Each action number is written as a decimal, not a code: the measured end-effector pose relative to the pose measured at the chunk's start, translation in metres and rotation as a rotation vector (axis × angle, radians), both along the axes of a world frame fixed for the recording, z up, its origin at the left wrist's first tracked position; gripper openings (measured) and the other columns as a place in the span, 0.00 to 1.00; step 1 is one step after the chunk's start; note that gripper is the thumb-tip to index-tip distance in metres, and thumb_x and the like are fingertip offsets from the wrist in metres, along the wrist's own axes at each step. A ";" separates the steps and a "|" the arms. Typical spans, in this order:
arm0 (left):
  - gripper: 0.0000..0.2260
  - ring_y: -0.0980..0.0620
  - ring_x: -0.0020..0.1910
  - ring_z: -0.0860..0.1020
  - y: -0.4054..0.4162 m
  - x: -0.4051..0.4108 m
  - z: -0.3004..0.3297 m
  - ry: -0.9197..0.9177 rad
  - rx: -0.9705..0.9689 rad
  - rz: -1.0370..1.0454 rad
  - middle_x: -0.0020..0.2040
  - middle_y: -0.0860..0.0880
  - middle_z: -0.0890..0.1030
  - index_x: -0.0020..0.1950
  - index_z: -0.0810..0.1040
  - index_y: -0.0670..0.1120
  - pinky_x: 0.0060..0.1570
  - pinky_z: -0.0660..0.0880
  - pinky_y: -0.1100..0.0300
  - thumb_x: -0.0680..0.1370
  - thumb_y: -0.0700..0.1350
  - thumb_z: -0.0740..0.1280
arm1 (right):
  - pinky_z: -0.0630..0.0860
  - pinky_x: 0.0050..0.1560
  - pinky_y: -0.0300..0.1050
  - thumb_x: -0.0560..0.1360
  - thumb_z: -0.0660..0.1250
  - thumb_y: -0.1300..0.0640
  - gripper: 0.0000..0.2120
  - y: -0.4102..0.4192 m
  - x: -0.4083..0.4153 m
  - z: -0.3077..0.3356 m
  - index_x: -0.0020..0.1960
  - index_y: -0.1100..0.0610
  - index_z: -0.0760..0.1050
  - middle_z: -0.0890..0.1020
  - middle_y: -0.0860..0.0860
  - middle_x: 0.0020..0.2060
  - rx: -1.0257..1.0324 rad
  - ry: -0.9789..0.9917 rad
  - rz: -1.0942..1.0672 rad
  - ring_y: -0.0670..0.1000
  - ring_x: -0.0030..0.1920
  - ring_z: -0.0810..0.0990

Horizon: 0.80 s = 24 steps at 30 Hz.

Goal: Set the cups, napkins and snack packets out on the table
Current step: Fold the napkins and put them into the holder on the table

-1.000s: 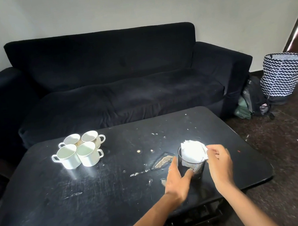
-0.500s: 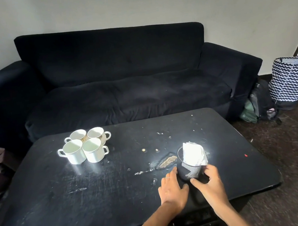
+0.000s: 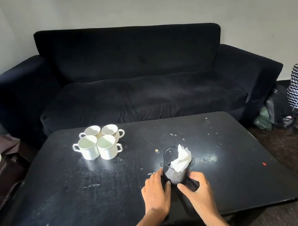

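Cupping the holder between my left hand and right hand, fingers grasping its base on the tabletop; napkins poke out, their lower part hidden by mesh.

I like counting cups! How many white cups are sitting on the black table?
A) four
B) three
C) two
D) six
A: the white cups stand in a tight cluster of four, two behind and two in front, on the far left part of the black table.
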State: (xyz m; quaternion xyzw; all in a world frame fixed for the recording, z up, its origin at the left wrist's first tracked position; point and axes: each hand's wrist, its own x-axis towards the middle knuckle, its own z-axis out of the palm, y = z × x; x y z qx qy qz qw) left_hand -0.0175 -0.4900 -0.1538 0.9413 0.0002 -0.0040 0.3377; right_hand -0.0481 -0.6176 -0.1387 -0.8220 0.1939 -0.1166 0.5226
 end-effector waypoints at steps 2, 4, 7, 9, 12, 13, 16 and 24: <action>0.21 0.57 0.68 0.65 0.009 -0.002 -0.001 -0.045 0.025 0.016 0.69 0.60 0.68 0.73 0.60 0.57 0.64 0.58 0.61 0.81 0.54 0.57 | 0.72 0.61 0.54 0.63 0.79 0.59 0.21 0.011 0.003 0.000 0.54 0.55 0.76 0.81 0.49 0.50 -0.026 -0.035 -0.042 0.53 0.56 0.78; 0.21 0.59 0.69 0.63 0.019 -0.004 -0.004 -0.093 0.054 0.017 0.69 0.62 0.67 0.73 0.60 0.58 0.65 0.54 0.62 0.81 0.55 0.56 | 0.69 0.64 0.53 0.62 0.79 0.58 0.26 0.023 0.008 -0.001 0.58 0.58 0.75 0.82 0.52 0.52 -0.051 -0.048 -0.084 0.54 0.57 0.78; 0.22 0.61 0.70 0.60 0.031 -0.003 -0.008 -0.147 0.094 -0.031 0.70 0.63 0.65 0.75 0.58 0.58 0.67 0.52 0.63 0.81 0.57 0.53 | 0.66 0.65 0.54 0.63 0.79 0.57 0.29 0.039 0.015 -0.004 0.61 0.59 0.75 0.82 0.54 0.53 -0.093 -0.054 -0.109 0.55 0.59 0.77; 0.23 0.62 0.71 0.58 0.035 0.000 -0.009 -0.161 0.101 -0.035 0.71 0.62 0.64 0.75 0.57 0.57 0.69 0.51 0.62 0.81 0.57 0.53 | 0.66 0.64 0.54 0.63 0.79 0.57 0.27 0.049 0.022 -0.007 0.60 0.59 0.76 0.82 0.55 0.52 -0.123 -0.069 -0.119 0.57 0.58 0.77; 0.23 0.61 0.72 0.59 0.035 0.007 -0.009 -0.180 0.110 0.008 0.72 0.60 0.64 0.75 0.58 0.55 0.70 0.50 0.61 0.80 0.56 0.53 | 0.66 0.61 0.52 0.64 0.78 0.56 0.25 0.060 0.032 -0.011 0.59 0.61 0.77 0.82 0.56 0.53 -0.209 -0.093 -0.114 0.58 0.57 0.77; 0.22 0.60 0.72 0.60 0.035 0.010 -0.009 -0.187 0.107 0.029 0.72 0.60 0.65 0.75 0.59 0.55 0.69 0.48 0.61 0.80 0.55 0.53 | 0.67 0.60 0.52 0.65 0.78 0.56 0.25 0.063 0.037 -0.012 0.60 0.61 0.77 0.82 0.56 0.53 -0.239 -0.104 -0.101 0.58 0.57 0.78; 0.22 0.58 0.71 0.62 0.033 0.021 -0.010 -0.198 0.099 0.083 0.71 0.58 0.67 0.75 0.61 0.53 0.70 0.48 0.59 0.81 0.53 0.52 | 0.69 0.61 0.52 0.69 0.74 0.54 0.25 0.072 0.051 -0.014 0.63 0.62 0.74 0.81 0.56 0.55 -0.308 -0.126 -0.048 0.57 0.58 0.78; 0.24 0.51 0.75 0.58 0.033 0.063 -0.017 -0.175 0.101 0.185 0.76 0.50 0.62 0.78 0.53 0.46 0.74 0.53 0.56 0.82 0.50 0.51 | 0.68 0.65 0.50 0.77 0.63 0.58 0.21 0.090 0.094 -0.015 0.69 0.62 0.67 0.76 0.58 0.63 -0.433 -0.094 0.048 0.57 0.64 0.73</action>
